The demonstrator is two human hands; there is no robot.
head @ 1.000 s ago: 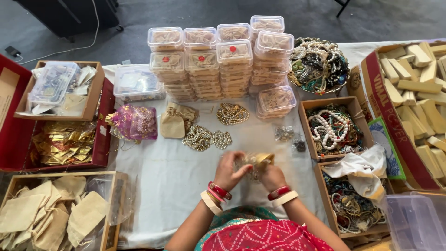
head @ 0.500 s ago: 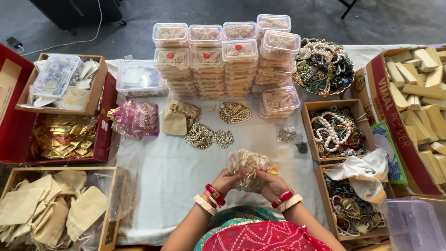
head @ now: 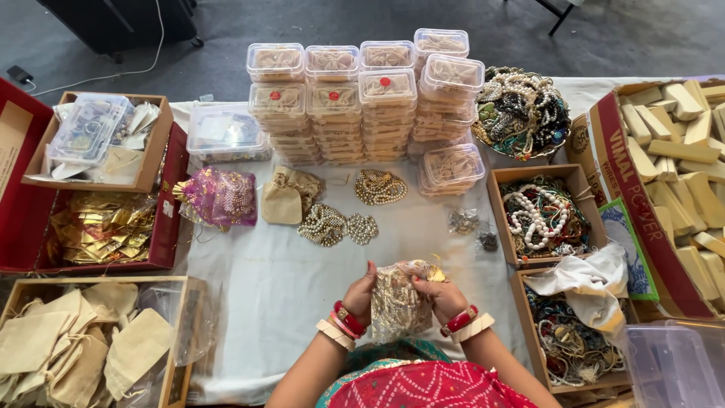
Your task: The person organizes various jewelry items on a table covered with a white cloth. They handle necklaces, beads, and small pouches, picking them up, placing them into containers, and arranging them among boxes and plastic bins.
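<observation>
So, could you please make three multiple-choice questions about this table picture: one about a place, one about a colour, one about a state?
1. Where does the pink mesh pouch lie?
A. in the cardboard box of wooden blocks
B. on the white cloth, left of the beige pouch
C. on top of the stacked clear boxes

2. What colour are the round stickers on some of the stacked clear boxes?
A. red
B. blue
C. green

3. What is the state of the clear bag of gold jewellery?
A. lying alone on the cloth
B. sealed inside a plastic box
C. held up between both hands

Answers: 1 B, it rests on the white cloth beside the beige pouch. 2 A, red dots show on several lids. 3 C, the left hand and right hand grip its two sides.
</observation>
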